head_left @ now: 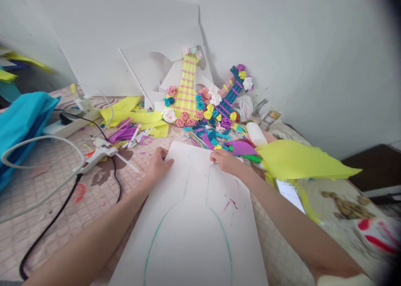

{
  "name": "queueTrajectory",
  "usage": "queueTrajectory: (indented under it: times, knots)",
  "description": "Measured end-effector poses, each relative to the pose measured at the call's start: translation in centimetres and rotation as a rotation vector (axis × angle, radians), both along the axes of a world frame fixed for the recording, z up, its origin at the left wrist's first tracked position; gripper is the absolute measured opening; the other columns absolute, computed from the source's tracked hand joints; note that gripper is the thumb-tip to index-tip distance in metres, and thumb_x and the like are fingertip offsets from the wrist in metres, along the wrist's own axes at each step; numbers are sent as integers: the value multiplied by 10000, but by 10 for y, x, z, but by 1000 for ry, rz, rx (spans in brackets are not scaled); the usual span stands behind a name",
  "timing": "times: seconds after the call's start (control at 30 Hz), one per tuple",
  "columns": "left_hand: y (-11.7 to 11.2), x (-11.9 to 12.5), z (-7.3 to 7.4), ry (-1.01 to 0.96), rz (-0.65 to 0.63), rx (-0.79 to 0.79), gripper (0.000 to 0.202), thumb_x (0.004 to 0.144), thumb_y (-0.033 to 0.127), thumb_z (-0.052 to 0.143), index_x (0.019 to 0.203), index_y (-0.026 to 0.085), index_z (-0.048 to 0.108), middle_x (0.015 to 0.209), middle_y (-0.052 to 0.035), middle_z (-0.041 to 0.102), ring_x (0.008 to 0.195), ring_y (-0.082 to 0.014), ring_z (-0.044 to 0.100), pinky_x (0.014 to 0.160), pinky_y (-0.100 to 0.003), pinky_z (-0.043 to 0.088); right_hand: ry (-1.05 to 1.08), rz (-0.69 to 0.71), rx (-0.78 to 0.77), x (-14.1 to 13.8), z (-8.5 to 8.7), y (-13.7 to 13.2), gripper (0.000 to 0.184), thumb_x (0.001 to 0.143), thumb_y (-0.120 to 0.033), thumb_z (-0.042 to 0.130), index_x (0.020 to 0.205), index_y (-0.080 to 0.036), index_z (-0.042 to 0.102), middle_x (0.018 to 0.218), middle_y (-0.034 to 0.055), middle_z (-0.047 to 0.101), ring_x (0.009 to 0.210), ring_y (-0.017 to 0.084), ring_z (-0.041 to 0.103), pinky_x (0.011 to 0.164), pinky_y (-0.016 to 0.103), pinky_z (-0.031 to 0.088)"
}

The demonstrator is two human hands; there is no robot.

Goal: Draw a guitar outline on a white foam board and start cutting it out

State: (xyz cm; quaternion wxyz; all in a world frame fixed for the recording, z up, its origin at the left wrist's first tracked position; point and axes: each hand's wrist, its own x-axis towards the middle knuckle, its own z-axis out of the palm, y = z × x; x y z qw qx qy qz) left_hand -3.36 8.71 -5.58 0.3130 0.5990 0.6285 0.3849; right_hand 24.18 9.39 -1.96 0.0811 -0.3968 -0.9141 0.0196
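Note:
A large white board (pixel 194 227) lies in front of me with a green guitar-shaped outline drawn on it. My left hand (pixel 157 163) rests on the board's far left corner, fingers curled over the edge. My right hand (pixel 226 160) is closed at the board's far edge near the top of the green line, pinching something small I cannot make out. Beyond the board, two paper guitars stand against the wall, a yellow one (pixel 187 89) and a blue one (pixel 232 94), both trimmed with paper flowers.
A glue gun (pixel 98 154) with a black cord lies to the left, near a power strip (pixel 70 125) and blue cloth (pixel 21 123). Yellow foam sheets (pixel 300 160) lie at the right. Paper scraps, markers (pixel 135 137) and a white bottle (pixel 256 134) clutter the far side. White boards (pixel 134 43) lean on the wall.

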Motion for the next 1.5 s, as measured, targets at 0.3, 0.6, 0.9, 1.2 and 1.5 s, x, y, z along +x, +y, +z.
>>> queueTrajectory:
  times: [0.3,0.6,0.9,1.2,1.5]
  knots:
    - [1,-1,-3,-8,-6,1,228,643,224,546,786,223,368,889,-9,575,860,-173,565,784,-326,418,13,53,12,-9,-2,-7,300,675,81,331,764,-174,459,754,44,495,739,169,444,713,262,346]
    - [0,-1,-2,-8,-3,-7,233,640,223,547,794,224,372,887,-12,574,868,-182,564,777,-328,419,35,69,17,-9,-7,-8,295,688,79,328,752,-169,474,767,51,512,763,166,455,727,264,358]
    - [-1,-1,1,-17,-7,-8,224,635,223,541,776,225,366,884,-12,579,856,-182,568,767,-330,421,25,-16,38,-4,-4,-4,316,664,93,327,757,-170,476,770,50,532,770,170,469,722,262,355]
    - [0,-2,0,-4,-13,-6,238,629,236,550,775,228,362,869,-5,574,852,-182,566,760,-324,419,-52,-45,6,-2,2,-8,314,627,96,349,738,-169,476,748,51,534,766,178,476,698,258,349]
    - [-1,-2,2,9,-8,-12,239,627,243,552,782,229,370,854,-3,581,839,-184,571,749,-327,424,-63,-79,1,-5,1,-11,282,646,79,364,731,-166,473,748,60,537,775,183,486,694,259,350]
